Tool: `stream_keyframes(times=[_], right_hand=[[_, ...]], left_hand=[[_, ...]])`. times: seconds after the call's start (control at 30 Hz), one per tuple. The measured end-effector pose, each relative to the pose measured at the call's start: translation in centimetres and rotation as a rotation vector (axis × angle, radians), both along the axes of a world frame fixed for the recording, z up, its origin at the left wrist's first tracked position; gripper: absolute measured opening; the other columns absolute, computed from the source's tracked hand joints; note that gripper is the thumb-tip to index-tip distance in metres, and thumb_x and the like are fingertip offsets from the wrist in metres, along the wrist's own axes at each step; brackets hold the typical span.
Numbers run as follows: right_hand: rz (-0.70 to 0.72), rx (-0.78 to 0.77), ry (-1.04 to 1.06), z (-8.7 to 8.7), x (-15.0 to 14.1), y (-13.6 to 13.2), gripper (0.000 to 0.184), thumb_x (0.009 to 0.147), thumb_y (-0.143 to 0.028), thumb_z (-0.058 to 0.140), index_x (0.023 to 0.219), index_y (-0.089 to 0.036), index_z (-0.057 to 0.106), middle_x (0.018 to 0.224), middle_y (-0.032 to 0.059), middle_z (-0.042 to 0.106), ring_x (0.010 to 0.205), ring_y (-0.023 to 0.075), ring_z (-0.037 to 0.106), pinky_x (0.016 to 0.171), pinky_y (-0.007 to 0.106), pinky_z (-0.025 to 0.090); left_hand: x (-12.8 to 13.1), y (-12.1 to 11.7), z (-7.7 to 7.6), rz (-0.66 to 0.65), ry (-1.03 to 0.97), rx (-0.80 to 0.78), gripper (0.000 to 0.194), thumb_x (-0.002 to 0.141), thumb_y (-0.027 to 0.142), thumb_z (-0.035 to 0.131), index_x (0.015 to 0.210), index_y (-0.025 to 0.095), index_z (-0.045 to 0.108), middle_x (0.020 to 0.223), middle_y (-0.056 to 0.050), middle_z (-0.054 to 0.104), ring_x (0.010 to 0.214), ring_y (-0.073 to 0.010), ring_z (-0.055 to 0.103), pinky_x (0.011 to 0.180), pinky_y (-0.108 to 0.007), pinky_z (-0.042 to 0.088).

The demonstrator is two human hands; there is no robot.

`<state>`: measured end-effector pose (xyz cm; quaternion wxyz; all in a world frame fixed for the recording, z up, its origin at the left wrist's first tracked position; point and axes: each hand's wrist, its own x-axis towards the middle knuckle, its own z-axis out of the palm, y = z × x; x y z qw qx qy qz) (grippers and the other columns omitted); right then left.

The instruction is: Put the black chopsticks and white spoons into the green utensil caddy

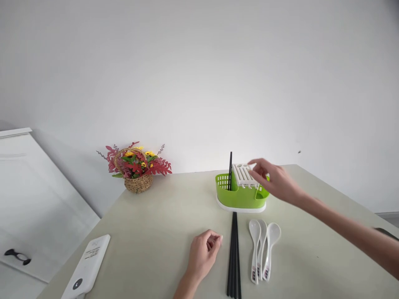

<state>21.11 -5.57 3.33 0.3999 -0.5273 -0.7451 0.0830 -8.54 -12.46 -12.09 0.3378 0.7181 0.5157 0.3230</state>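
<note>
My left hand (202,254) rests on the table left of the black chopsticks (233,257), fingers curled in with nothing visible in them. The chopsticks lie in a bundle pointing away from me. My right hand (271,179) hangs over the right end of the green cutlery holder (240,197), thumb and forefinger a little apart beside its white slotted top (245,175); no object shows between them. Black chopsticks (230,168) stand upright in the holder's left compartment. Three white spoons (262,249) lie side by side, bowls away from me, right of the lying chopsticks.
A wicker basket (139,183) of red and yellow flowers stands at the table's back left. A white device (89,263) with a round dark button lies at the left edge. Beyond it is a white cabinet (37,207). A pale wall (199,83) rises behind the table (149,232).
</note>
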Motion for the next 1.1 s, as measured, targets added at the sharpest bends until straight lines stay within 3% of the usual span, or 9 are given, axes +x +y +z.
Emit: stream_keyframes(times=[0.07, 0.2, 0.3, 0.4, 0.6, 0.87, 0.97, 1.1], right_hand=[[0.001, -0.063, 0.073, -2.8, 0.8, -4.0, 0.038, 0.100, -0.056, 0.048, 0.119, -0.026, 0.060, 0.078, 0.0005, 0.069, 0.066, 0.0175, 0.064, 0.060, 0.029, 0.049], [-0.082, -0.220, 0.286, -10.6, 2.2, -9.8, 0.037, 0.099, -0.058, 0.048, 0.118, -0.027, 0.057, 0.073, -0.0020, 0.064, 0.067, 0.0176, 0.063, 0.062, 0.029, 0.049], [-0.143, -0.297, 0.413, -15.6, 3.0, -12.0, 0.038, 0.099, -0.059, 0.046, 0.116, -0.027, 0.056, 0.072, -0.0032, 0.060, 0.066, 0.0172, 0.060, 0.063, 0.029, 0.048], [-0.154, -0.346, 0.495, -18.4, 3.5, -12.8, 0.039, 0.099, -0.060, 0.045, 0.118, -0.026, 0.053, 0.073, -0.0035, 0.058, 0.068, 0.0170, 0.058, 0.068, 0.030, 0.047], [-0.182, -0.381, 0.603, -20.1, 3.4, -13.0, 0.045, 0.098, -0.063, 0.043, 0.119, -0.025, 0.053, 0.074, -0.0032, 0.057, 0.068, 0.0185, 0.059, 0.070, 0.032, 0.047], [-0.183, -0.342, 0.646, -20.3, 3.4, -13.7, 0.044, 0.095, -0.059, 0.049, 0.121, -0.024, 0.056, 0.072, -0.0034, 0.058, 0.065, 0.0185, 0.058, 0.067, 0.032, 0.047], [-0.165, -0.332, 0.655, -20.3, 3.2, -13.6, 0.044, 0.095, -0.057, 0.049, 0.121, -0.023, 0.056, 0.071, -0.0041, 0.057, 0.064, 0.0181, 0.058, 0.067, 0.031, 0.047], [-0.168, -0.320, 0.657, -20.7, 3.2, -13.4, 0.041, 0.094, -0.057, 0.050, 0.119, -0.024, 0.057, 0.071, -0.0043, 0.058, 0.064, 0.0177, 0.059, 0.065, 0.031, 0.047]], left_hand=[[0.9, -0.3, 0.0, 0.016, 0.102, 0.074, 0.032, 0.098, 0.049, 0.053, 0.091, 0.021, 0.068, 0.083, -0.003, 0.074, 0.066, -0.0156, 0.063, 0.064, -0.026, 0.047], [2.5, -0.9, -0.2, 0.035, 0.291, 0.222, 0.027, 0.098, 0.046, 0.053, 0.093, 0.022, 0.064, 0.087, -0.004, 0.070, 0.080, -0.0207, 0.065, 0.077, -0.033, 0.049], [3.1, -1.3, -0.1, 0.042, 0.388, 0.271, 0.023, 0.098, 0.044, 0.053, 0.093, 0.022, 0.061, 0.089, -0.004, 0.067, 0.083, -0.0226, 0.064, 0.080, -0.035, 0.049], [2.9, -1.3, 0.2, 0.021, 0.443, 0.254, 0.021, 0.099, 0.042, 0.053, 0.094, 0.022, 0.058, 0.088, -0.004, 0.066, 0.083, -0.0226, 0.064, 0.078, -0.035, 0.049], [2.0, -1.1, 1.9, 0.022, 0.590, 0.148, 0.017, 0.098, 0.038, 0.056, 0.094, 0.021, 0.057, 0.089, -0.004, 0.068, 0.083, -0.0217, 0.066, 0.074, -0.032, 0.047], [0.9, -1.2, 5.7, 0.010, 0.915, 0.080, 0.007, 0.095, 0.022, 0.062, 0.097, 0.017, 0.066, 0.106, -0.009, 0.071, 0.098, -0.0239, 0.069, 0.081, -0.033, 0.049], [1.6, -1.8, 6.1, 0.002, 1.072, 0.106, 0.012, 0.094, 0.013, 0.057, 0.097, 0.014, 0.069, 0.104, -0.014, 0.071, 0.097, -0.0283, 0.071, 0.077, -0.035, 0.052], [2.7, -2.6, 5.5, -0.007, 1.113, 0.145, 0.023, 0.076, -0.003, 0.066, 0.091, 0.014, 0.070, 0.102, -0.017, 0.070, 0.099, -0.0328, 0.070, 0.083, -0.037, 0.053]])
